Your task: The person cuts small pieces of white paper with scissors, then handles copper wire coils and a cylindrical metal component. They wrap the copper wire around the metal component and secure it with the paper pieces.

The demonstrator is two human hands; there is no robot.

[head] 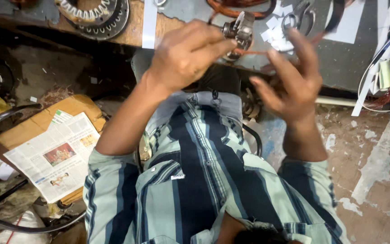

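Note:
My left hand is closed around a small metal motor part with copper wire on it, held at the front edge of the workbench. My right hand hovers just right of the part with fingers spread, holding nothing that I can see. A thin reddish wire runs from the part toward my right hand. I wear a green and dark blue striped shirt.
Round wound stators lie at the bench's back left. Scissors and white paper scraps lie behind the hands. A newspaper rests on a brown seat to my left. White wires hang at the right.

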